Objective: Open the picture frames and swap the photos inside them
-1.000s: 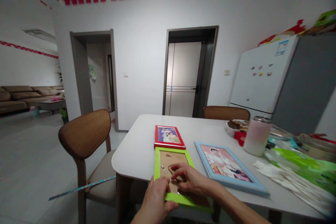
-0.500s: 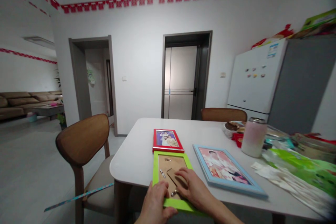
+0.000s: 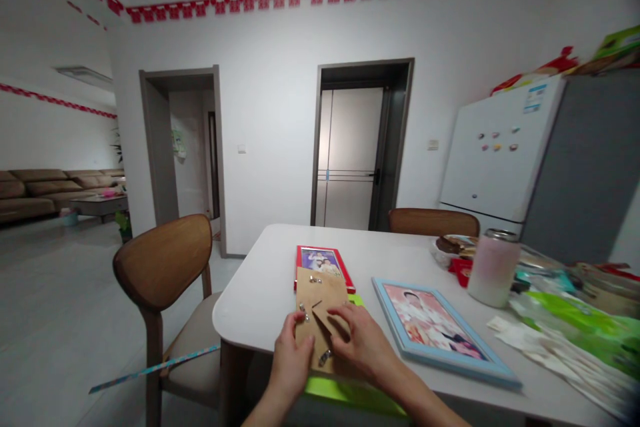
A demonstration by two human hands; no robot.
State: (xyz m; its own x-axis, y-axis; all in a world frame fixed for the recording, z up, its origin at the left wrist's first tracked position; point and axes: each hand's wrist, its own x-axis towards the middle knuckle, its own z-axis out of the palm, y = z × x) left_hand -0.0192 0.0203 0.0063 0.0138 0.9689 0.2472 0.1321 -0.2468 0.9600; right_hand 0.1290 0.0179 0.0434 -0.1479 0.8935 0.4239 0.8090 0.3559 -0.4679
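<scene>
A brown picture frame backing board [image 3: 330,288] with small metal clips and a stand flap is raised off the lime green picture frame [image 3: 350,395]. My left hand [image 3: 293,355] grips the board's left edge between thumb and fingers. On its other side, my right hand [image 3: 367,347] is closed on the board by the stand flap. The green frame lies under the board and is mostly hidden. Behind the board, and partly covered by it, lies a red picture frame [image 3: 299,260] with a photo. To the right rests a light blue picture frame [image 3: 465,369], photo side up.
Toward the table's right side stand a pink and white tumbler [image 3: 494,268], white cloth gloves [image 3: 560,360] and a green plastic package [image 3: 585,323]. A wooden chair [image 3: 165,260] is at the left, with another chair [image 3: 433,221] beyond the table.
The backing board, earlier lying inside the green frame, is now lifted out and tilted in both hands. The view has shifted slightly left.
</scene>
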